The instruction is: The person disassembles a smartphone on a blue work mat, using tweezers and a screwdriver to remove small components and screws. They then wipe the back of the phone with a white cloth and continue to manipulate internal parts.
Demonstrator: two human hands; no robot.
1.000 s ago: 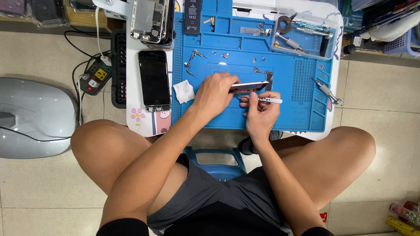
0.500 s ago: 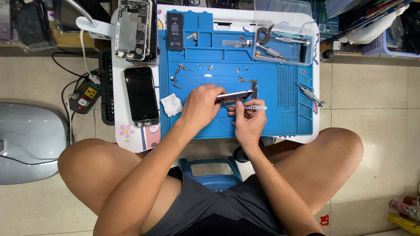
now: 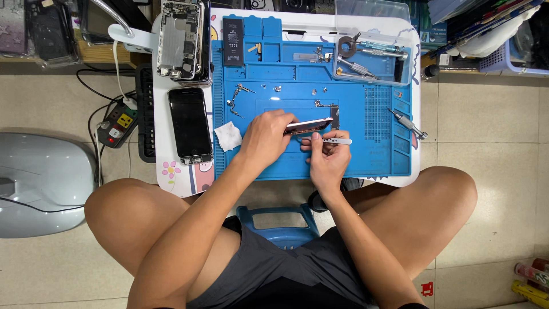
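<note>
A slim phone frame (image 3: pixel 309 125) tilted on edge above silver tweezers (image 3: pixel 333 141).

A white table (image 3: pixel 171 177) topped by a blue mat (image 3: pixel 377 154) stands on beige tiled floor (image 3: pixel 492 143), a blue stool (image 3: pixel 280 223) below.

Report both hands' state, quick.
Left hand: closed on the phone frame, holding it on edge above the blue mat.
Right hand: closed on the tweezers.

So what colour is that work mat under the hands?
Blue; the work mat shows clearly in the head view.
</note>
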